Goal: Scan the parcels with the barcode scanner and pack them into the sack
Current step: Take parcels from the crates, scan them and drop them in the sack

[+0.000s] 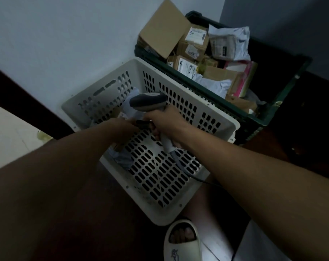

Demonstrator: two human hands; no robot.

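Dim, bluish indoor light. The wall (65, 34) at upper left is brightest; the lower left and right edges sink into deep shadow. Wide-angle bending stretches the edges, and fine detail looks soft and smeared throughout.

1. The single head-worn wide-angle camera looks forward and steeply down from the person's head.
2. It sits close above both forearms, over a white perforated basket (180, 102).
3. It faces a wall corner.
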